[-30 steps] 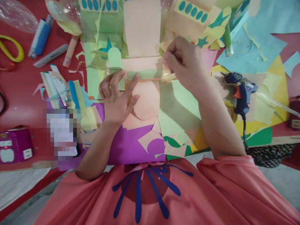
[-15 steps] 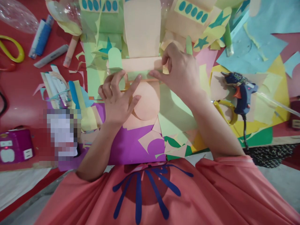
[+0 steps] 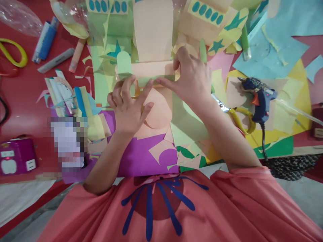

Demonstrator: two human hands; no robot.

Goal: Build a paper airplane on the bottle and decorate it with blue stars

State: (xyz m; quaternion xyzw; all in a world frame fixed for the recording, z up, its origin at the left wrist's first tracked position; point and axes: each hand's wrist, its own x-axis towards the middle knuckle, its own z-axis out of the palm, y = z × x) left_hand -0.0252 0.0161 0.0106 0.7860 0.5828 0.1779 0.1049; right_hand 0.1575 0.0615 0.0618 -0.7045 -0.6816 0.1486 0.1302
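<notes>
Centrally, touching a green paper strip [image 3: 143, 80] with a loosely spread, empty left hand [image 3: 130, 109] and a half-curled right hand [image 3: 193, 79] of unclear grip. Lying just beyond a peach circle [image 3: 159, 112], left of a glue gun [image 3: 262, 102].

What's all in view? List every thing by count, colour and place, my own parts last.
green strip: one, green, under the fingertips
peach disc: one, peach, below that
tall panel: one, peach, top centre
stars: at least three, teal, upper area
sheets and scraps: many, mixed colours, throughout
markers: several, mixed colours, mostly upper left
scissors: one pair, yellow-handled, right
glue gun: one, blue, right
socket box: one, purple, lower left
clear plastic: one piece, colourless, top left
table: one, red, underneath
left hand: one, bare, centre
right hand: one, bare, right of centre
</notes>
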